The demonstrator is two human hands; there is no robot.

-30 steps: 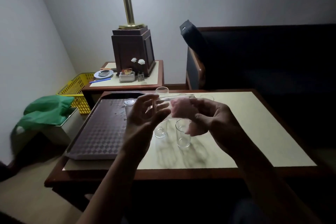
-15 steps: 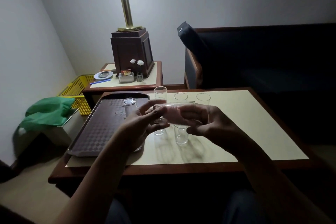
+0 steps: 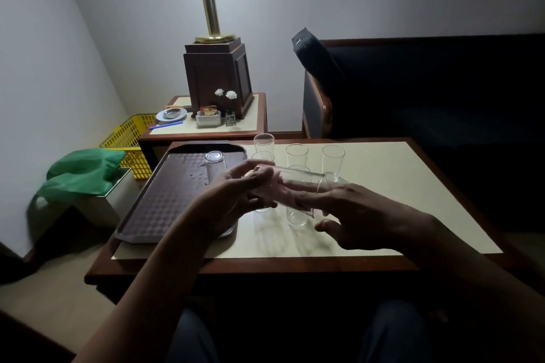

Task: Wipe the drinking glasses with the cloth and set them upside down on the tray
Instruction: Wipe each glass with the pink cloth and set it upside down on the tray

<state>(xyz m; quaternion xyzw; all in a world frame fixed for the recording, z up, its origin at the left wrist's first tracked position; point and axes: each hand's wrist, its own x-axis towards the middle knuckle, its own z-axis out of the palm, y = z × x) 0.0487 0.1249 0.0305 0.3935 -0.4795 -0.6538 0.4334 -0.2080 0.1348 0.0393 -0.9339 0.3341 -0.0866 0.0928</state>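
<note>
Gripping the sideways glass (image 3: 299,181), left hand (image 3: 233,200) curled; right hand (image 3: 362,215) presses cloth (image 3: 269,189) inside, fingers (image 3: 306,195) straight.

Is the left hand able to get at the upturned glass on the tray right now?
Probably not yet: the left hand grips the glass being wiped; otherwise nothing blocks the upturned glass.

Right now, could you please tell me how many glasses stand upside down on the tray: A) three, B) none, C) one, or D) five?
C: only one inverted glass stands on the tray; the upright glasses are on the table, and the held glass lies sideways between the left hand and right hand.
</note>
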